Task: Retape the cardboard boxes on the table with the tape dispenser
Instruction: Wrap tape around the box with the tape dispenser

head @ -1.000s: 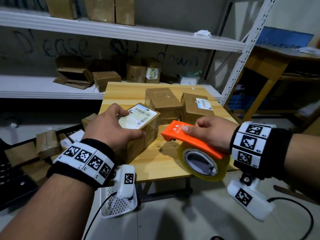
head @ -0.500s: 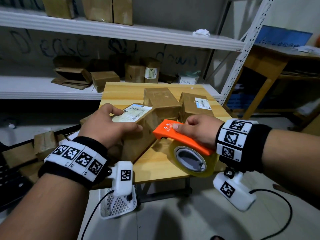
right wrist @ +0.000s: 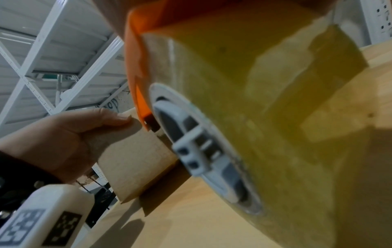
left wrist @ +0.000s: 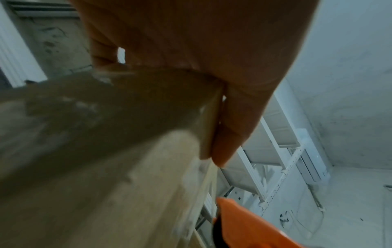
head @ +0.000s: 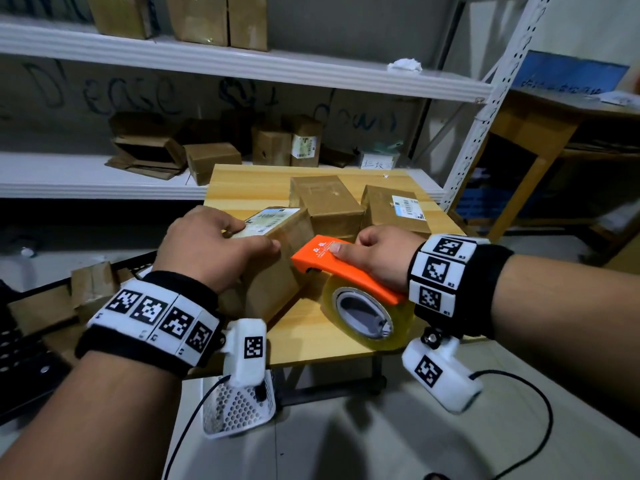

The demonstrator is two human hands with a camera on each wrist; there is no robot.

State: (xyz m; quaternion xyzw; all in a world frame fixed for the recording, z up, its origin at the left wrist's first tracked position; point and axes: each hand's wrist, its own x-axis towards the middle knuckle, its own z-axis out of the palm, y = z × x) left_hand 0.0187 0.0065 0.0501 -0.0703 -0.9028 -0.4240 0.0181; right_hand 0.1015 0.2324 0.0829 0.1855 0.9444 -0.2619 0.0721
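A: The bench (head: 346,334)?
B: Pale wood, smooth, a light sheen. The held box (head: 277,271) is matt brown cardboard with a glossy paper label (head: 268,221).
A: And the tape dispenser (head: 341,271)?
B: Smooth orange plastic, slightly shiny; its tape roll (head: 367,313) is glossy, yellowish and translucent, on a grey plastic hub.

White metal shelving (head: 242,69), perforated basket (head: 239,407)

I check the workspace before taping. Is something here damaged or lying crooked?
Yes. On the lower shelf behind the table, one cardboard box lies crushed and open. The box in the left hand is tilted, one edge lifted.
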